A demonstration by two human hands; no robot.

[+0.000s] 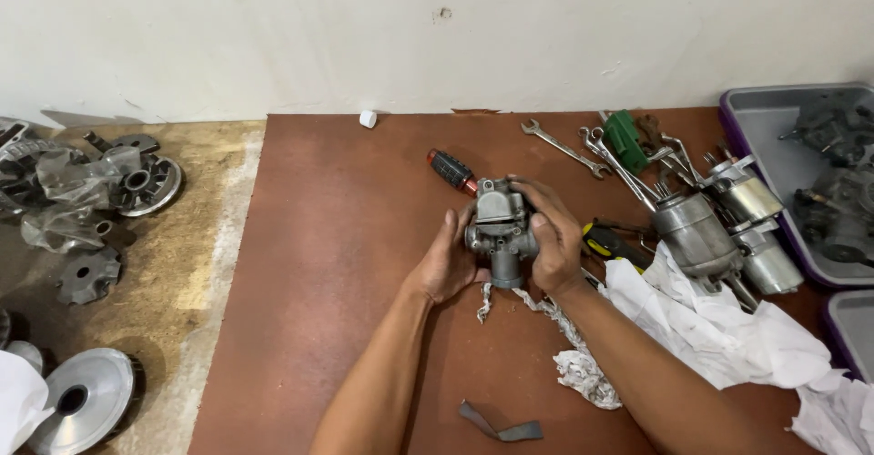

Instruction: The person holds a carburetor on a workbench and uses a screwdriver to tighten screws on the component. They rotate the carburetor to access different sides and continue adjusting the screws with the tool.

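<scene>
I'm looking down at a small repair workshop for engines, likely motorbike ones. The work goes on low, on a brown board [346,264] laid over a rough concrete floor [182,264] against a stained white wall [455,27]. Spanners [564,150] lie loose beside two grey starter motors [719,227] and a screwdriver [452,171]. Grey trays [756,118] hold greasy engine parts, worn pulley discs [86,396] sit on the floor, and crumpled white rags [719,328] are strewn about.

Scuffed white wall [273,27] across frame top, reddish-brown surface [346,237] centre, worn yellowish floor [182,264] at left.
</scene>
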